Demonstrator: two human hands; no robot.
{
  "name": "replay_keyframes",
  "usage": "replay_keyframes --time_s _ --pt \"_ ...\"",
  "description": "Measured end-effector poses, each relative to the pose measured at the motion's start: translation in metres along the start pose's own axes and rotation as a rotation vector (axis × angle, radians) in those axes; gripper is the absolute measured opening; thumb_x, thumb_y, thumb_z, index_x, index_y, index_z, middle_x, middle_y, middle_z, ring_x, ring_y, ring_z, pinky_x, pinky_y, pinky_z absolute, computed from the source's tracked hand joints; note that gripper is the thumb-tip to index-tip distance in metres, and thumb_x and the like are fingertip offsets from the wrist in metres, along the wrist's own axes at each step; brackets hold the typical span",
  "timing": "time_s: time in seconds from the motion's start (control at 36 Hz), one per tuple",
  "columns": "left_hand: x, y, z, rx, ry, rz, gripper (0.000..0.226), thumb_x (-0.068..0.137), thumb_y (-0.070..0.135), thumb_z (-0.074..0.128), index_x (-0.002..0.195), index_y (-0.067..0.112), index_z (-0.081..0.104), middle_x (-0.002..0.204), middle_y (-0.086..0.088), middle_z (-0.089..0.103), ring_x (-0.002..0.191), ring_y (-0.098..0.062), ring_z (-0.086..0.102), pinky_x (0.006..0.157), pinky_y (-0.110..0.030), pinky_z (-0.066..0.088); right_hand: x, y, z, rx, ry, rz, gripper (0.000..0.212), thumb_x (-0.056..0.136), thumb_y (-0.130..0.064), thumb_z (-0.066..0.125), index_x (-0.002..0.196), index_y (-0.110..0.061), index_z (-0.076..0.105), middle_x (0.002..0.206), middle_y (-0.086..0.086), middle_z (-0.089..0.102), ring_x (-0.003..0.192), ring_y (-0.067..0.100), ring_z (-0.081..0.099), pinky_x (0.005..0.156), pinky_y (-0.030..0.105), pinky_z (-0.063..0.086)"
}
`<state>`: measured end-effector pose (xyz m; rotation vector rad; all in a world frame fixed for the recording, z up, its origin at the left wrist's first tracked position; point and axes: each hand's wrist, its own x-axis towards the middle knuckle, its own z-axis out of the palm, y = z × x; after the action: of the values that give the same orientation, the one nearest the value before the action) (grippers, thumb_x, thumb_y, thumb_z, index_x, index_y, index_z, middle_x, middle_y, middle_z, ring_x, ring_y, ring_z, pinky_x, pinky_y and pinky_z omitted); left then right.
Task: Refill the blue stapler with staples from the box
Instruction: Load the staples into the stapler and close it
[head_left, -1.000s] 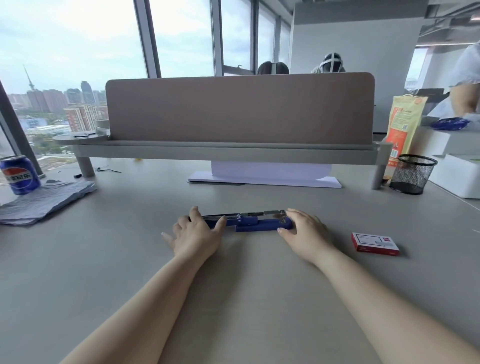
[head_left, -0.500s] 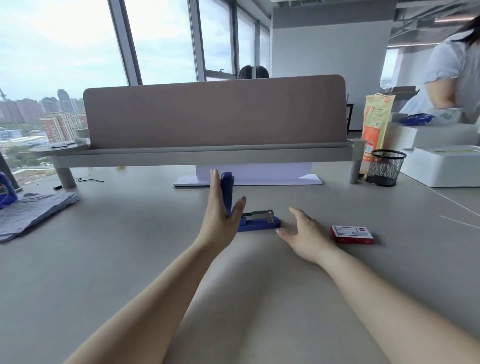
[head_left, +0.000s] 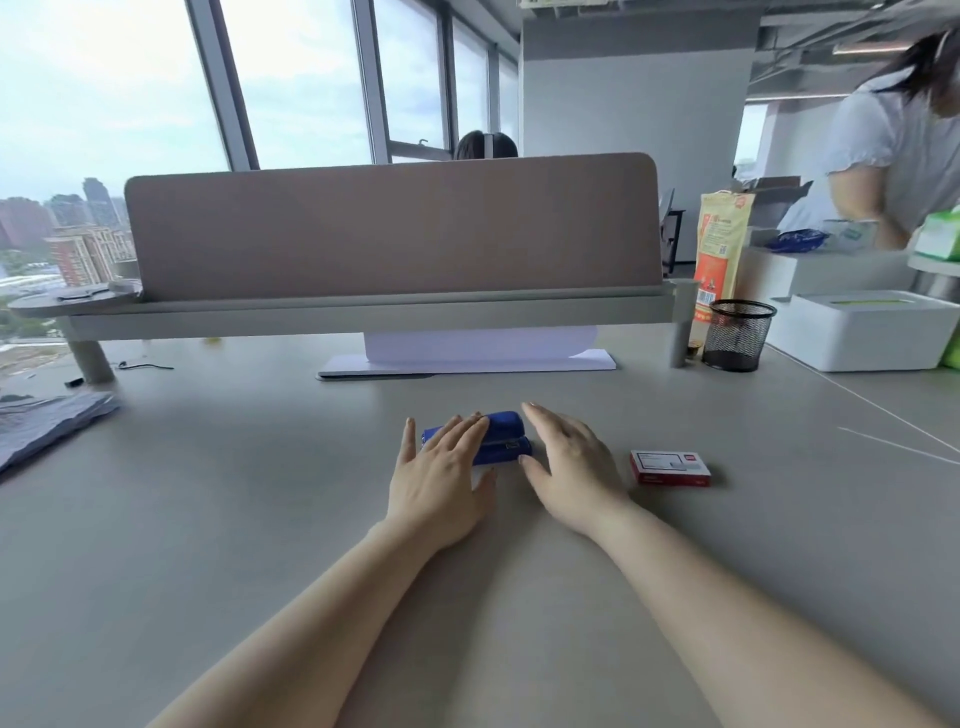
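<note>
The blue stapler lies folded shut on the grey desk, straight ahead of me. My left hand rests flat on its left half, fingers stretched over the top and thumb at its near side. My right hand hovers open just right of the stapler, its thumb tip at the stapler's right end. A red and white staple box lies shut on the desk a little to the right of my right hand.
A desk divider on a raised shelf spans the back. At the back right are a black mesh cup, an orange bag and a white box. A person stands far right. Grey cloth lies left.
The stapler's top, held upright by my left hand half a second ago, now lies folded down. My left hand is flat on it, and my right hand has moved closer.
</note>
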<state>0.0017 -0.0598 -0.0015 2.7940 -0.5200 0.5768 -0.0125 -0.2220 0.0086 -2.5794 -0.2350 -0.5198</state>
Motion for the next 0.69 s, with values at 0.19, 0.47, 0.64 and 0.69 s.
replay_keyframes --time_s 0.19,0.47,0.64,0.69 --pt "-0.002 0.002 -0.004 0.006 -0.013 0.018 0.058 0.091 0.039 0.04 0.145 0.03 0.02 0.155 0.013 0.026 0.144 -0.007 0.018 0.118 -0.043 -0.01 0.0 0.001 0.001 -0.003 -0.015 -0.002 0.056 0.09 -0.024 0.051 0.142 -0.019 0.029 0.149 -0.001 0.039 0.137 0.021 0.032 0.11 0.034 0.029" --pt "-0.003 0.001 -0.004 -0.021 0.0 0.009 0.062 0.089 0.043 0.041 0.145 0.028 0.019 0.155 0.011 0.025 0.144 -0.007 0.019 0.12 -0.042 -0.007 -0.006 0.0 -0.004 -0.023 -0.04 0.035 0.056 0.088 -0.025 0.052 0.14 -0.019 0.031 0.146 0.001 0.042 0.135 0.022 0.034 0.107 0.032 0.03" --pt "-0.004 0.002 -0.004 0.0 -0.037 0.014 0.066 0.087 0.044 0.041 0.146 0.027 0.015 0.157 0.01 0.021 0.145 -0.007 0.014 0.12 -0.042 -0.006 -0.011 -0.004 -0.008 -0.107 -0.084 0.031 0.053 0.088 -0.029 0.052 0.136 -0.019 0.034 0.145 -0.001 0.042 0.133 0.023 0.036 0.105 0.034 0.032" --pt "-0.005 0.002 -0.004 0.002 -0.039 0.018 0.067 0.089 0.044 0.039 0.147 0.024 0.012 0.158 0.009 0.018 0.146 -0.009 0.01 0.12 -0.04 -0.007 -0.014 -0.002 -0.011 -0.133 -0.093 0.01 0.055 0.088 -0.032 0.051 0.137 -0.018 0.032 0.148 0.0 0.039 0.135 0.022 0.033 0.109 0.034 0.03"
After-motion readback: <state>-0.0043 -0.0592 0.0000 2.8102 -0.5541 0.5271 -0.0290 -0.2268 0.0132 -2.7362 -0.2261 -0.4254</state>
